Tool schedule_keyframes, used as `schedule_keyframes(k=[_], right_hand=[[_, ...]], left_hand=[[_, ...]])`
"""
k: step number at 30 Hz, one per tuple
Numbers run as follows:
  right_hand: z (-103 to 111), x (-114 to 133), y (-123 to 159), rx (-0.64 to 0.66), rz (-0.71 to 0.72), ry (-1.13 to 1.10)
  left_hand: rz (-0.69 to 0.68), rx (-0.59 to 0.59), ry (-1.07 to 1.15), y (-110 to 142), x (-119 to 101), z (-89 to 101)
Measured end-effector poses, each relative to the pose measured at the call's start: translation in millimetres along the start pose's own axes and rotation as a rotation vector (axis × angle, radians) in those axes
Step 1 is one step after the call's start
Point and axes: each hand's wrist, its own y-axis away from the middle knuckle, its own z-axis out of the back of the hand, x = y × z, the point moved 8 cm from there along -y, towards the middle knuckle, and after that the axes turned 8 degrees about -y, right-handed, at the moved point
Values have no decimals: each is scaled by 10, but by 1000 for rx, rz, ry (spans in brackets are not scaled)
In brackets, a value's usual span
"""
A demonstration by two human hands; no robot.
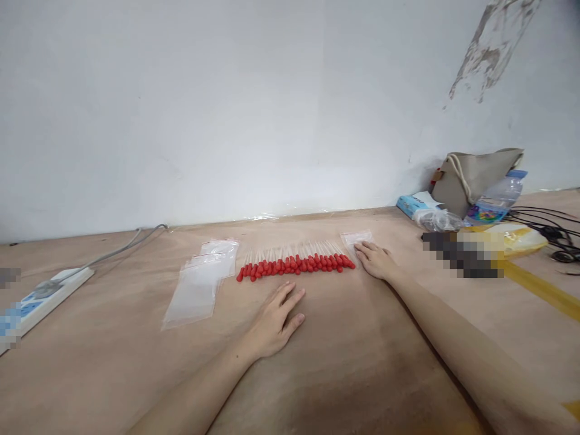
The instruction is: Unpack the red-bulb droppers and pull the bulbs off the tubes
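Note:
A long row of droppers with red rubber bulbs (pixel 296 264) and thin clear stems lies on the brown-covered table, bulbs toward me. Just in front of the row, my left hand (pixel 277 320) rests with its fingers spread and holds nothing. At the row's right end, my right hand (pixel 375 261) lies with outstretched fingers on a small clear zip bag (pixel 356 238). Left of the droppers, several clear zip bags (pixel 194 290) overlap in a loose stack.
A white power strip (pixel 58 299) with a grey cable sits at the left. At the back right are a grey bag (pixel 480 175), a clear plastic bottle (pixel 501 196), a blue packet (pixel 410 205) and black cables (pixel 562 238). A white wall (pixel 272 121) stands behind the table.

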Motion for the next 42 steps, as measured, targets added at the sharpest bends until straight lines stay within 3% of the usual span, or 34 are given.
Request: schedule_keyframes(k=[2, 4, 7, 10, 12, 14, 19, 24, 29, 33, 35, 38, 42], right_hand=[[108, 42, 22, -67, -3, -5], [320, 172, 101, -229, 21, -22], [608, 584, 360, -445, 179, -115], [580, 1171, 676, -311, 487, -306], [455, 1485, 884, -145, 635, -395], [349, 1638, 1025, -60, 683, -439], [242, 1623, 1090, -35, 666, -482], [248, 1594, 1073, -51, 678, -481], [234, 1608, 1079, -42, 686, -484], [276, 1554, 1061, -112, 642, -522], [365, 1479, 1049, -245, 581, -542], [501, 1425, 1081, -421, 552, -515], [458, 1578, 1114, -297, 663, -381]], left_hand=[[-13, -32, -1, 4, -18, 21], [-17, -88, -5, 4, -30, 69], [32, -267, -55, -11, 17, 242], [135, -440, -162, -77, 138, 447], [182, -466, -231, -193, 210, 523], [198, -450, -288, -349, 256, 556], [142, -390, -351, -680, 278, 515], [118, -367, -334, -765, 310, 434], [128, -513, -149, -661, 283, 520], [87, -642, 109, -354, 270, 597], [69, -605, 193, -193, 284, 554], [46, -435, 304, -43, 299, 392], [55, -278, 391, -4, 279, 228]])
